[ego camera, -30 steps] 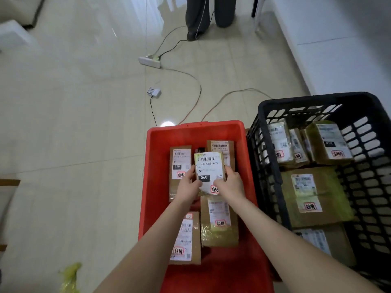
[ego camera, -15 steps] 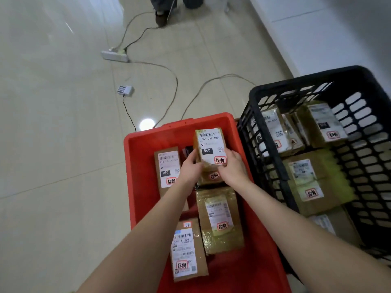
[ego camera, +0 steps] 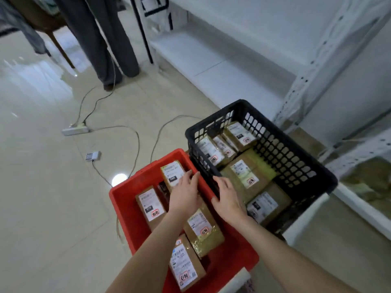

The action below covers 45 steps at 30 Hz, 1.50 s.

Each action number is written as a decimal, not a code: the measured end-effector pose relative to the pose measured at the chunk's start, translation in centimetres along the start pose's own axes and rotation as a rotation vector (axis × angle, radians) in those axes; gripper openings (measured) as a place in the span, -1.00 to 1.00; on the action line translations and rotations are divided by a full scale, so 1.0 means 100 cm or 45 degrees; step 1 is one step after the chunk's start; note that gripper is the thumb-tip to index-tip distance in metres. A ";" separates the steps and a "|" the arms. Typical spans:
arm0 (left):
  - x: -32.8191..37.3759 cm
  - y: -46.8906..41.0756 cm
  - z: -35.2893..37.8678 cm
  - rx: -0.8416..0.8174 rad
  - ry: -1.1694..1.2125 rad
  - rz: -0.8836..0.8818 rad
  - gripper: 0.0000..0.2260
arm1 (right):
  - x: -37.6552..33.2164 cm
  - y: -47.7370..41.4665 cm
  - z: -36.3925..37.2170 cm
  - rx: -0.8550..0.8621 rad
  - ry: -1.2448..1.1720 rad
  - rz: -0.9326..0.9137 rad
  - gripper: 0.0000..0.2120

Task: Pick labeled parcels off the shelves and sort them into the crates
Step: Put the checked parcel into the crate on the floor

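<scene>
Resting flat on the far parcel (ego camera: 171, 174) in the red crate (ego camera: 122, 210), the left hand (ego camera: 185, 195) has its fingers straight and grips nothing. The right hand (ego camera: 229, 200) is just to its right, apart from it, with fingers loosely spread and nothing held. It sits over the spot where the red crate meets the black crate (ego camera: 296, 166); whether it touches that crate's wall cannot be told.

The far parcel lies label up at the far end of the red crate. Three more lie in the same crate, all label up: the left parcel (ego camera: 150, 205) by the left wall, the middle parcel (ego camera: 203, 229) partly under the left forearm, and the near parcel (ego camera: 186, 265) closest to the camera. The black crate stands just right of the red one, touching it, and holds several brown parcels (ego camera: 245, 174), some flat and some on edge along its far side.

On the tiled floor to the far left lie a power strip (ego camera: 75, 130), cables (ego camera: 137, 144) and a small barcode tag (ego camera: 93, 155). Another person's legs (ego camera: 110, 43) stand beyond. A white shelf (ego camera: 211, 60) runs along the right, and blurred brown packages (ego camera: 368, 180) sit on its near part.
</scene>
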State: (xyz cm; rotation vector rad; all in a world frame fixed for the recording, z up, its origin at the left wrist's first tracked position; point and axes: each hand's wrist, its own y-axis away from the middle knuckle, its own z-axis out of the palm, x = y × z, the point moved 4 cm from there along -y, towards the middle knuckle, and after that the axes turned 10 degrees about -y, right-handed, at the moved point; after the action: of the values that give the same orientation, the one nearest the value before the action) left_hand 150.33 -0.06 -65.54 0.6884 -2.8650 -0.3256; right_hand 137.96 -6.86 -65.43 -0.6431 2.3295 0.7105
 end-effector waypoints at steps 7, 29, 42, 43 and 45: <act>0.159 0.003 -0.048 0.038 -0.163 0.501 -0.34 | 0.075 0.083 -0.139 0.359 0.099 0.222 -0.39; 0.685 0.171 -0.099 0.184 -0.104 1.216 -0.34 | 0.341 0.421 -0.483 1.005 0.238 0.611 -0.39; 0.782 0.067 -0.167 0.251 0.392 0.897 -0.43 | 0.380 0.327 -0.583 0.987 -0.332 0.552 -0.32; 0.791 0.055 -0.169 0.236 0.406 0.878 -0.42 | 0.383 0.319 -0.592 0.997 -0.440 0.551 -0.32; 0.807 0.033 -0.171 0.187 0.422 0.825 -0.41 | 0.391 0.306 -0.609 1.012 -0.644 0.525 -0.31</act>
State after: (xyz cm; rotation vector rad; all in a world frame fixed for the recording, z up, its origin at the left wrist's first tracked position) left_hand 81.92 -37.57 -38.67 -0.1769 -2.6158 0.0882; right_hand 67.80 -32.49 -41.05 0.3445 2.0205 0.0437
